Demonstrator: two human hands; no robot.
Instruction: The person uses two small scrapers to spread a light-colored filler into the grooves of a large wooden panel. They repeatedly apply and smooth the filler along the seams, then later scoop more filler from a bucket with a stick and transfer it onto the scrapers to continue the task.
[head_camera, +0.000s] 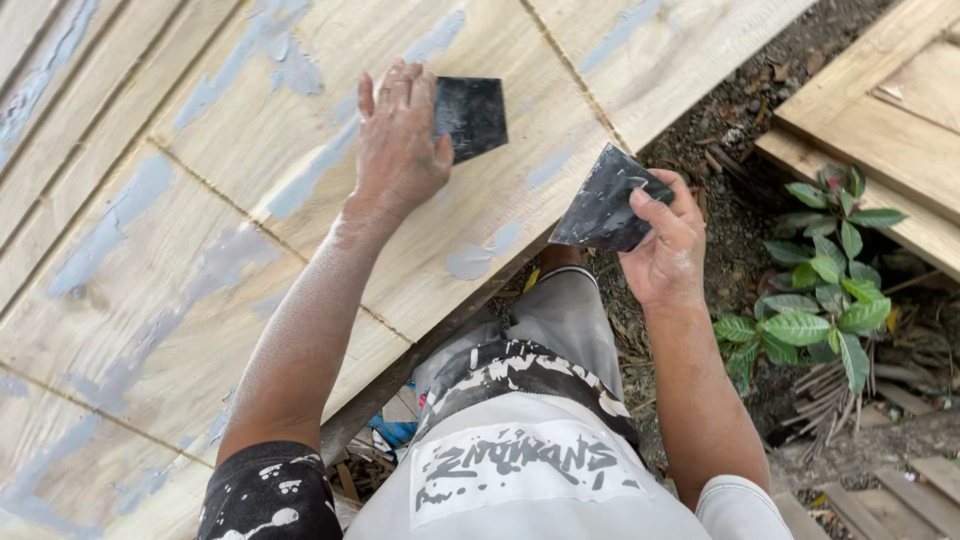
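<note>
Two scrapers, one wooden panel, grey filler in the seams.

My left hand (400, 140) presses one dark scraper (470, 115) flat against the wooden panel (200, 250), so its edge rides the grey filler streaks (300, 190); my right hand (662, 245) grips a second scraper (603, 205) off the panel's edge, face up.

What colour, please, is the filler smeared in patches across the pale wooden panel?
Bluish grey filler, streaked over the pale wooden panel; the head view shows it.
</note>
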